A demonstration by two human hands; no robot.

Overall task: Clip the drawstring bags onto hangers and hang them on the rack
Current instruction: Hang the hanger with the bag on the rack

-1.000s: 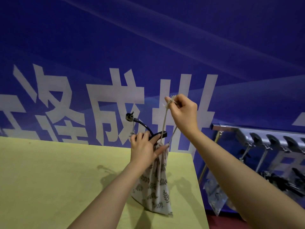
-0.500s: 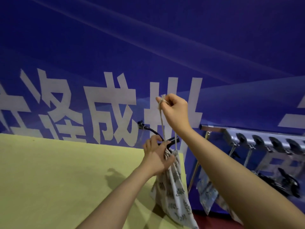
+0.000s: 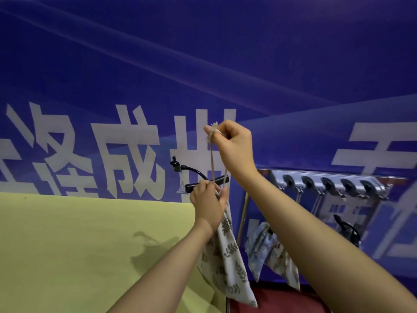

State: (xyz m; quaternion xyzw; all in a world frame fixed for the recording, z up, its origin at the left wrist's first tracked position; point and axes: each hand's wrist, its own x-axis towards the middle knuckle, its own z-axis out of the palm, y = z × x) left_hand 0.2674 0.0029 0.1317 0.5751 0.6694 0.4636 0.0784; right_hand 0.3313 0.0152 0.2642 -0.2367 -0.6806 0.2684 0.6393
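Observation:
A white drawstring bag [image 3: 228,260] with a leaf print hangs below my left hand [image 3: 208,203]. That hand grips the bag's top together with a black clip hanger [image 3: 206,182], whose curved hook [image 3: 178,166] points up and left. My right hand [image 3: 232,145] is raised above it and pinches the beige drawstring [image 3: 212,159], pulled taut upward. The metal rack [image 3: 327,184] with several black hooks stands to the right, behind my right forearm. Other leaf-print bags [image 3: 264,249] hang from it, low down.
A yellow-green table [image 3: 79,245] fills the lower left; its right edge runs under the held bag. A blue banner with large white characters [image 3: 126,150] covers the wall behind. Red floor [image 3: 282,299] shows beneath the rack. A rack pole [image 3: 242,213] stands beside the table edge.
Both hands, the hanger and the bag have shifted right, from over the table to its right edge, nearer the rack. The view has turned right, showing more of the rack.

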